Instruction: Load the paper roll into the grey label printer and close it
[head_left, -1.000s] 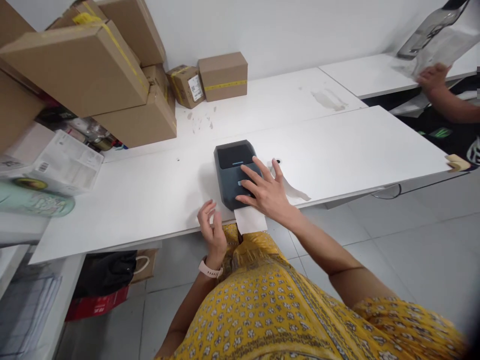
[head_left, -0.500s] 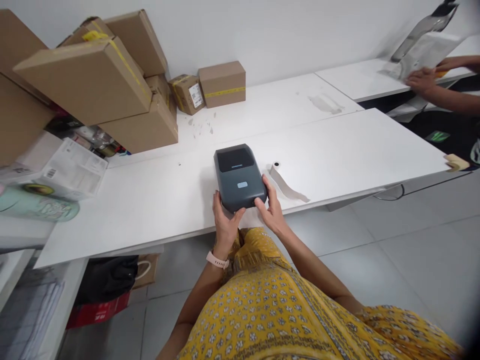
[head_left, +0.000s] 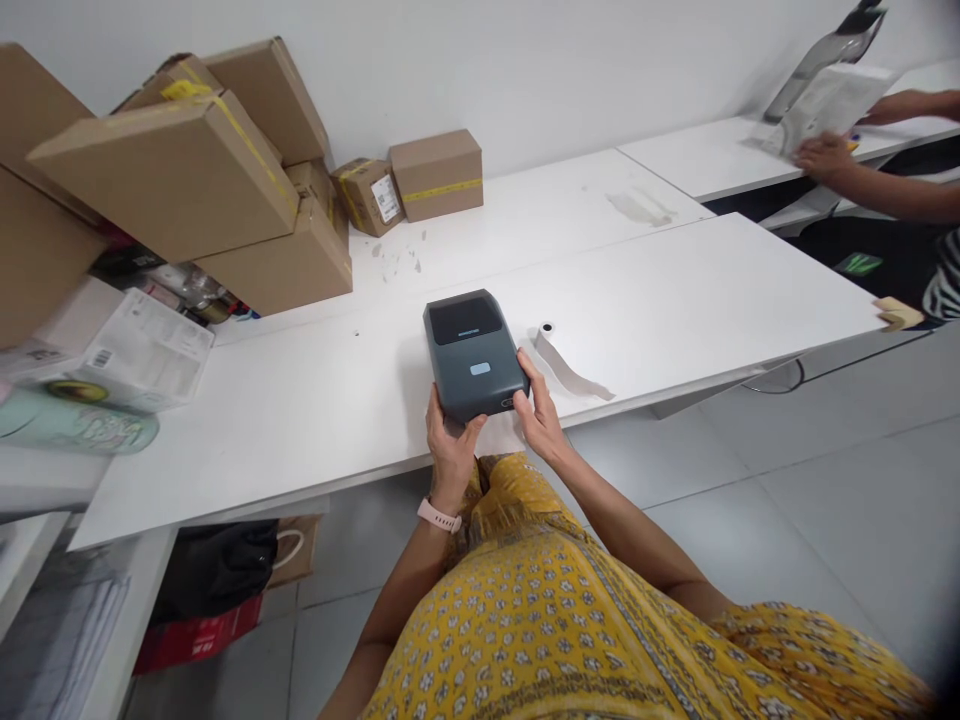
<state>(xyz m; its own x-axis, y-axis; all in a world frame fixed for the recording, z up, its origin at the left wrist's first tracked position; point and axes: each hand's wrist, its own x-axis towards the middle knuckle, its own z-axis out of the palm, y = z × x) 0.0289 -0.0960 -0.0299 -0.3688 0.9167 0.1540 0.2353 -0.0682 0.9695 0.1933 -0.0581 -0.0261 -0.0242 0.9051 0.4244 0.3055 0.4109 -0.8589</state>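
The dark device [head_left: 456, 366] sat by the near edge of the desk [head_left: 322, 400], its pale button facing up; the person's left hand [head_left: 451, 450] was clamped on its near left corner, thumb at the front and fingers along the side; the right hand [head_left: 541, 415] gripped its near right corner in the same way; a white paper [head_left: 501, 436] showed between the hands at the desk's near edge; just right of the device stood a small paper roll [head_left: 546, 330], its grey strip [head_left: 574, 375] trailing toward that edge; two small cartons [head_left: 437, 178] stood side by side near the desk's back edge, beside a stack of larger boxes [head_left: 165, 170].
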